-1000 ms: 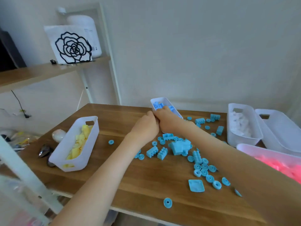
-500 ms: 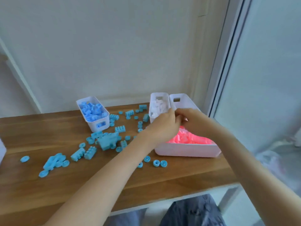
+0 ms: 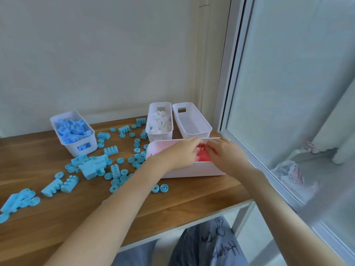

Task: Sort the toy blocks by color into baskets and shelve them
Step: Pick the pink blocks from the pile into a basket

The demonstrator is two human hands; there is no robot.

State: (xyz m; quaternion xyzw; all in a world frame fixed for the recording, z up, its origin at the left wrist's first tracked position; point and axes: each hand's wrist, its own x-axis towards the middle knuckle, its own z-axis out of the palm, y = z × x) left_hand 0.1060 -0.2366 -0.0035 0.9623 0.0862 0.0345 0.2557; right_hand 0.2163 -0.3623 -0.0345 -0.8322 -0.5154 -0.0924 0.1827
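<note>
— Under both your grips sits the pink basket [image 3: 184, 172], with the pink blocks [image 3: 203, 158] inside it. Your left grip [image 3: 180, 153] and right grip [image 3: 225, 155] meet almost fingertip to fingertip over them, fingers curled down. Whether either one pinches a piece cannot be told.

— Those blocks look like light, hard, studded plastic, so you should find them easy to pinch by their long sides. Any that are stuck together will likely want a twist rather than a straight pull. The basket looks thin-walled and may flex, so when you shelve it, take it by both short ends.

— Mind what surrounds your grips. Just beyond them stand the white basket [image 3: 159, 136] and the empty basket [image 3: 194, 129], close to the pink one's far rim. Left of your left grip, loose blue blocks [image 3: 94, 167] lie just beside the pink basket, with the blue basket [image 3: 84, 148] farther left.

— Right of your right grip the desk [image 3: 192, 200] ends near the window frame [image 3: 228, 104], so you have little room there. Your widest room is toward you, between basket and desk edge. Draw it that way and lift; pushing left would probably plough the blue blocks, and the round ones look apt to roll.
</note>
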